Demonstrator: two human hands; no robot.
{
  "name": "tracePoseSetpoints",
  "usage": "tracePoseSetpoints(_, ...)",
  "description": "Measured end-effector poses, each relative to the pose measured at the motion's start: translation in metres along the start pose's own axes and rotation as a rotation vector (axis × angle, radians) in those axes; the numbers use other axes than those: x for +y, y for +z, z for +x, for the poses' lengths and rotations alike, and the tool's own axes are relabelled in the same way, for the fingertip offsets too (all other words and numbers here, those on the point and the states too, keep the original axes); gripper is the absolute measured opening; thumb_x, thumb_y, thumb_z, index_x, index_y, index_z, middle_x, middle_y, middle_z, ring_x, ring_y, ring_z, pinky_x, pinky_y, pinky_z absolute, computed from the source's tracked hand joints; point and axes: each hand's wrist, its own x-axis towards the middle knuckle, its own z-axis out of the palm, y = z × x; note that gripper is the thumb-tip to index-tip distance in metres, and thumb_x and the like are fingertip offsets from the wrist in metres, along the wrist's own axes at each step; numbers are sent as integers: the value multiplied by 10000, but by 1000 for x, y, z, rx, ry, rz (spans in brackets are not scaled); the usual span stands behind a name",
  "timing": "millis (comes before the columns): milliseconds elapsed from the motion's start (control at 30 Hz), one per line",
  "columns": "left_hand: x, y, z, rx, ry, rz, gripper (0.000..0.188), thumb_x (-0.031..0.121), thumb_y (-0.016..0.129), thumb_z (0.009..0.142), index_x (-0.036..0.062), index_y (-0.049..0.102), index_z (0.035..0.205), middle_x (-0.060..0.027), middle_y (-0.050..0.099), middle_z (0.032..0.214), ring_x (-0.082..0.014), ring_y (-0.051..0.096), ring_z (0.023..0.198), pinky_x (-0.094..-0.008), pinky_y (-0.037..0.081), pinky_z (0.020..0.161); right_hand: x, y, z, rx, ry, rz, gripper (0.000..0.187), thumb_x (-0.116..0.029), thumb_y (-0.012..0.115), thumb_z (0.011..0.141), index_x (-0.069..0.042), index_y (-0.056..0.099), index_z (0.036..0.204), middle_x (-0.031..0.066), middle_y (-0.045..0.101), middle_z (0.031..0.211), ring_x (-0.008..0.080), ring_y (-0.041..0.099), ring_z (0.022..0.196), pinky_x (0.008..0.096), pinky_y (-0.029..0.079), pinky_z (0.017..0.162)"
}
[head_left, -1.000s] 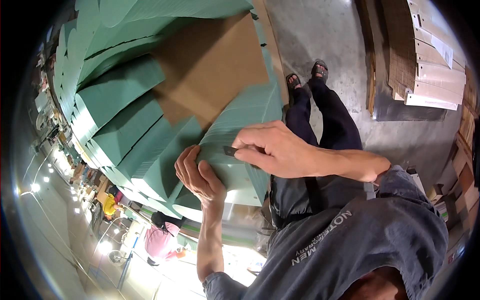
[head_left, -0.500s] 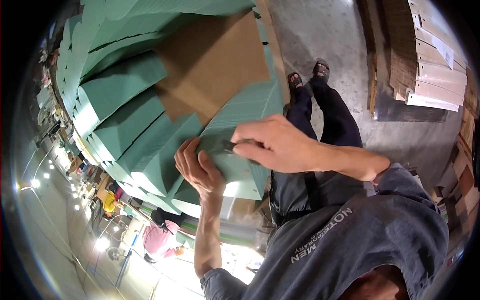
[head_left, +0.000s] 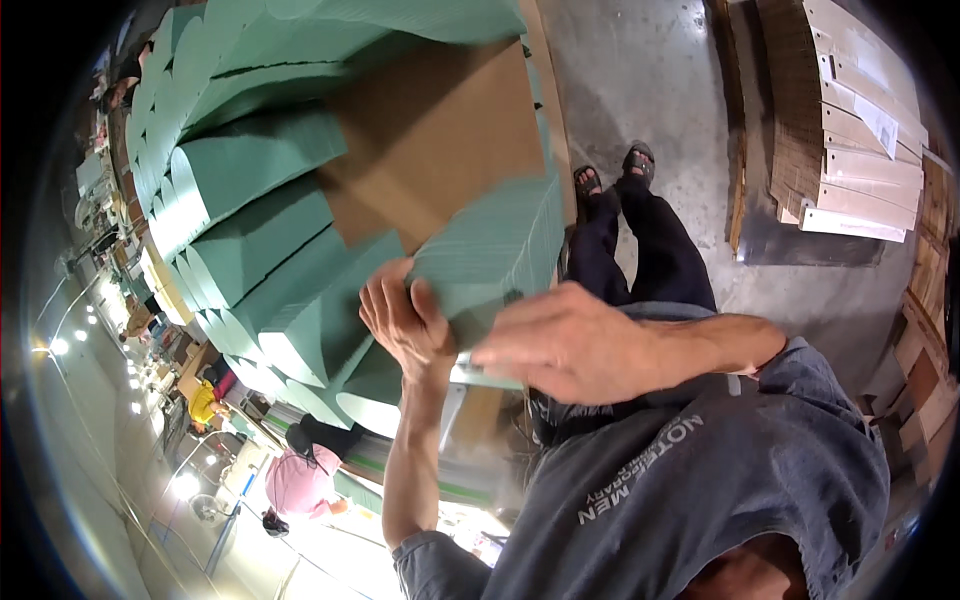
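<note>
A stack of thin green panels [head_left: 490, 240] with curved edges stands in front of me. My left hand [head_left: 408, 318] grips its near left corner, fingers curled and thumb raised along the edge. Just right of it, my right hand [head_left: 575, 345] is over the near end of the same stack, blurred by motion. Its fingers look bent together, and a small pale spot shows at their tips. What they pinch is too smeared to name.
More green panel stacks [head_left: 265, 165] ring a brown cardboard sheet [head_left: 430, 140]. At right, a pile of pale boards [head_left: 850, 140] sits on the concrete floor [head_left: 650, 70]. A person in pink [head_left: 303, 478] and one in yellow [head_left: 205, 405] are farther off at lower left.
My right hand has moved toward me and slightly right, down over the near end of the stack. My left hand keeps its hold on the corner with only a slight shift.
</note>
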Motion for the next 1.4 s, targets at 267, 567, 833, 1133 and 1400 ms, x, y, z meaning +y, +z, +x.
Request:
tracePoseSetpoints(267,8,-3,-1,-1,-24,-19,311,316,479,1019,51,625,1091,-123,651,1102,-358,571,1026,-459,403,913,61,-19,1,123,410,-223,140,-150,650,899,-17,677,932,184,680,855,401,652,792,452,522,707)
tracePoseSetpoints(567,10,-6,-2,23,-43,8,318,323,470,1019,51,626,1078,-111,649,1103,-347,569,1015,-456,405,894,-2,-19,15,117,387,-84,166,-216,661,926,-53,676,945,171,671,809,372,663,777,416,523,697)
tracePoseSetpoints(833,11,-7,0,-4,8,-41,313,311,448,1036,56,626,1072,-128,642,1090,-359,566,1008,-464,404,888,0,15,-4,57,-67,-191,124,-106,689,859,-64,697,975,115,683,793,273,673,698,356,558,639)
tracePoseSetpoints(1133,13,-3,4,34,51,8,334,286,413,1070,28,625,1071,-166,638,1045,-379,590,983,-468,428,906,131,7,-43,571,606,-112,178,-127,651,968,27,656,1058,130,636,715,156,558,602,310,446,574)
tracePoseSetpoints(1400,8,-3,1,4,15,-36,284,281,453,1028,59,628,1051,-130,643,1054,-369,584,975,-473,415,878,29,41,-33,358,-128,-433,360,-72,722,773,13,682,1121,113,630,749,273,646,649,390,525,566)
